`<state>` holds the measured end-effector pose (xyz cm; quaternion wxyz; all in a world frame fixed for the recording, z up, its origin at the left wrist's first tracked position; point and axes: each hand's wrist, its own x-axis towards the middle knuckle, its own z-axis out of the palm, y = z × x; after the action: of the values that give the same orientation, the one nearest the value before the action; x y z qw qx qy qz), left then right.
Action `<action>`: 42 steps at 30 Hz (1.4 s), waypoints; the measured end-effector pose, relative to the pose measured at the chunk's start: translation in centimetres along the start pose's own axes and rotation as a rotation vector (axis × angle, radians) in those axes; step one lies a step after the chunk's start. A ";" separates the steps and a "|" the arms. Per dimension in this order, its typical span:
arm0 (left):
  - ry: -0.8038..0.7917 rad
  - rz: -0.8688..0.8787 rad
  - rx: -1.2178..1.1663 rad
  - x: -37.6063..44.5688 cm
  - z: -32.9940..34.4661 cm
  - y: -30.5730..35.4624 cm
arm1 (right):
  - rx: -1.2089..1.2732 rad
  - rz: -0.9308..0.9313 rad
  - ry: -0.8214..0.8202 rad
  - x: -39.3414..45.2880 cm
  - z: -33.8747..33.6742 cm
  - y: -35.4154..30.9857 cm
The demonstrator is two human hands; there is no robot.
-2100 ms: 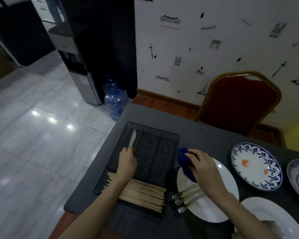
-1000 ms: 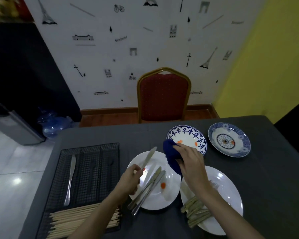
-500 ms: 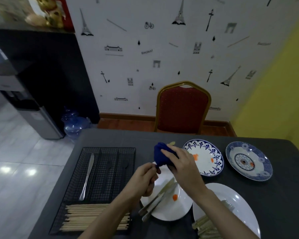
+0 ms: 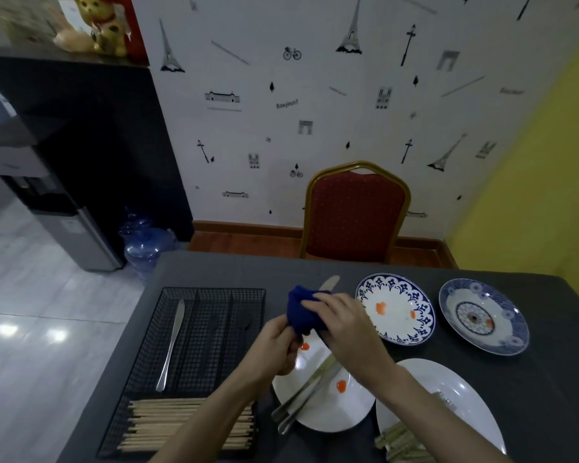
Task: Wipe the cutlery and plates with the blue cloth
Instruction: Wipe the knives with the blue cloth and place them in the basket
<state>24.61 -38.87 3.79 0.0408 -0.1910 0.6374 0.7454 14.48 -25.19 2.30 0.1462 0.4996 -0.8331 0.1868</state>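
Two hands met at the centre of the frame above a white plate (image 4: 318, 412). The right hand (image 4: 345, 324) was curled over the blue cloth (image 4: 301, 310), pressing it around the blade of a knife (image 4: 329, 283) whose rounded tip stuck out past the cloth toward the upper right. The left hand (image 4: 274, 345) sat just below and left of the cloth, fingers curled; it appeared to grip the knife's handle, though the handle itself was hidden. On the white plate lay two more knives (image 4: 301, 396) side by side, slanting from lower left to upper right, with orange smears beside them. A second white plate (image 4: 462, 396) at lower right carried a bundle of cutlery at its lower left edge, too dim to identify. Two blue-patterned plates, one (image 4: 395, 309) right of the hands and another (image 4: 483, 317) further right, showed orange spots. At centre left a black wire tray (image 4: 214, 335) held one knife (image 4: 172, 344) in its left compartment and wooden chopsticks (image 4: 168, 426) across its lower section. All rested on a dark table (image 4: 549, 396), with a red chair (image 4: 355, 215) beyond it.
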 end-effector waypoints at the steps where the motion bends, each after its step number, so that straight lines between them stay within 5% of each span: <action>1: -0.004 -0.004 -0.001 -0.1 -0.1 -0.1 | -0.006 0.005 -0.011 0.2 -0.1 0.5; 5: 0.011 -0.017 0.000 -0.2 0.1 -0.1 | -0.016 0.229 0.026 1.3 -0.2 2.6; 9: 0.031 0.002 -0.051 -0.2 -0.4 0.2 | -0.007 -0.006 0.001 0.3 0.2 0.2; 14: 0.042 -0.019 -0.046 -0.6 -1.5 -0.1 | -0.049 0.147 0.035 2.7 0.8 1.5; 18: 0.030 -0.036 -0.103 -0.9 -2.4 -0.1 | -0.005 -0.062 0.002 1.3 1.4 -0.7; 22: 0.039 -0.045 -0.060 -1.0 -2.2 -0.4 | -0.043 0.163 0.035 2.5 1.3 1.8; 27: 0.024 -0.037 -0.077 -0.7 -2.4 0.0 | 0.039 -0.007 0.031 1.1 1.1 -2.0; 33: 0.041 -0.031 -0.003 -0.4 -1.7 0.2 | -0.027 0.244 0.027 3.2 0.6 1.5; 37: 0.016 0.018 -0.055 -0.5 -1.6 1.1 | -0.007 0.035 0.087 1.6 -0.1 -1.4; 42: 0.007 0.019 -0.021 -1.0 -1.4 1.1 | -0.021 0.008 0.067 0.9 0.0 -0.3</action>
<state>25.51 -40.22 5.02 0.0296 -0.1878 0.6316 0.7516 14.35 -25.99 2.72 0.1785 0.4883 -0.8317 0.1950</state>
